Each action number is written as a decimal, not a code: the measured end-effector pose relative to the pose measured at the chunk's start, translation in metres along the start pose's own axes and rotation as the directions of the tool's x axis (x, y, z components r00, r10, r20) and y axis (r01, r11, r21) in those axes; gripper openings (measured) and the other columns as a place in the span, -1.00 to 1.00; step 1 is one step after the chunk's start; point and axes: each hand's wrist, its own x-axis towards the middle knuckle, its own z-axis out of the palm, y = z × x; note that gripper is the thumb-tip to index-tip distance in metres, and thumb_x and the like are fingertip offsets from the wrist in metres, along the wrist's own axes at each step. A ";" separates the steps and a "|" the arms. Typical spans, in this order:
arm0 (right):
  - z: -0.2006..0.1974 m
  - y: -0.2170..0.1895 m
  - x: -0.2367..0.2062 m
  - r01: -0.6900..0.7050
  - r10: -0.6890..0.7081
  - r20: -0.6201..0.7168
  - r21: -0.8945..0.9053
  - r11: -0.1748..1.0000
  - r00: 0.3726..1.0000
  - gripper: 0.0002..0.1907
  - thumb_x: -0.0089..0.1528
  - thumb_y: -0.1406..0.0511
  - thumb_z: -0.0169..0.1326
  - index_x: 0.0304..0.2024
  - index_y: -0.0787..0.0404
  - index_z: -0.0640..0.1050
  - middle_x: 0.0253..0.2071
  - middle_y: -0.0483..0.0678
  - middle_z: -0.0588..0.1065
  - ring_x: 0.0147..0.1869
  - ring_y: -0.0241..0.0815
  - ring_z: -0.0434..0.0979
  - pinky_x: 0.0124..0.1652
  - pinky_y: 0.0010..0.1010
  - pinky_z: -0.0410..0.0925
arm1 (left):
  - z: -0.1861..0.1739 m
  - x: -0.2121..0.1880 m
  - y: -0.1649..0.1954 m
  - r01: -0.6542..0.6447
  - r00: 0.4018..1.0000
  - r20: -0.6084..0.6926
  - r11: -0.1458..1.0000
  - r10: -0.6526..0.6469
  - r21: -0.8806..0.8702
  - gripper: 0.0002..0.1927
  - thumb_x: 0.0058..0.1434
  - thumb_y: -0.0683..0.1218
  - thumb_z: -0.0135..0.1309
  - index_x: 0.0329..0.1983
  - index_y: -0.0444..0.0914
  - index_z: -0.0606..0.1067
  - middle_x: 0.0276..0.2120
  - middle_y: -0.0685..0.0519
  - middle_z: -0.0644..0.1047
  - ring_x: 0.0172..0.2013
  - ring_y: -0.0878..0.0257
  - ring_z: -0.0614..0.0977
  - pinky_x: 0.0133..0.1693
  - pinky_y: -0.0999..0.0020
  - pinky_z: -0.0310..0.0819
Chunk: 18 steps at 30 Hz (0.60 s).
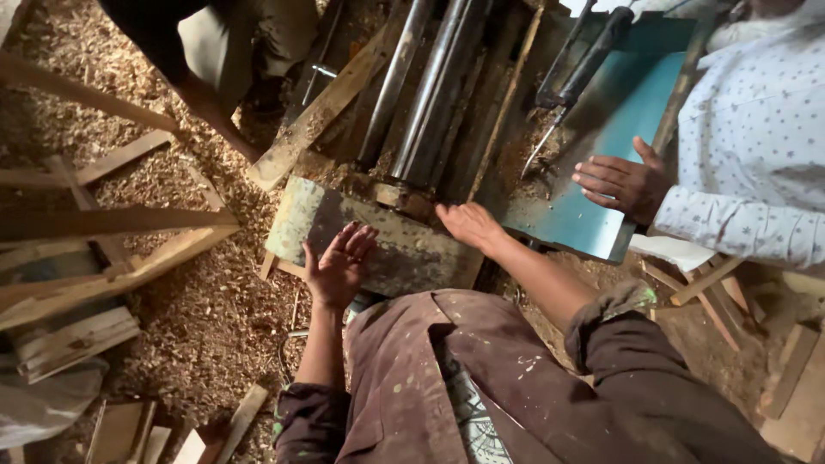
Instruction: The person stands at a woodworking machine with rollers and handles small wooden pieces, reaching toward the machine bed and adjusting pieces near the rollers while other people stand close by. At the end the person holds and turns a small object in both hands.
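Wood shavings [206,318] cover the floor at far left, where loose wooden slats [103,249] lie stacked and crossed. Moving right, we rest our left hand [337,266] flat on a worn metal plate [378,245], fingers spread and released, gripping nothing. The plate's long axis runs left to right in front of us, slightly tilted down to the right, so it lies directly under the left fingers and stretches away toward the right hand. Our right hand [468,225] sits at the plate's upper right edge, palm down, fingers loose and pointing left; it closes on nothing that we can see. Both forearms come up from our brown, paint-flecked sleeves, the right one angled more steeply. The left hand covers more of the plate and is the nearer to its middle. Behind the plate, dark steel rollers [430,94] run away from us. Farther right, another person's hand [623,182], from a dotted white sleeve, lies open on a blue-green machine table [593,223] near a long chisel [571,82].
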 end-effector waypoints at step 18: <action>-0.008 -0.013 0.035 -0.013 0.028 0.208 -0.076 0.997 0.978 -0.81 0.27 0.29 -0.02 -0.25 0.19 0.61 -0.44 0.05 0.60 -0.33 0.05 0.68 -0.37 -0.08 0.52 | -0.016 0.003 -0.002 -0.039 0.998 0.050 0.999 0.040 -0.017 0.03 0.31 0.53 -0.28 0.36 -0.46 0.32 0.26 -0.34 0.43 0.39 -0.28 0.32 0.48 -0.10 -0.05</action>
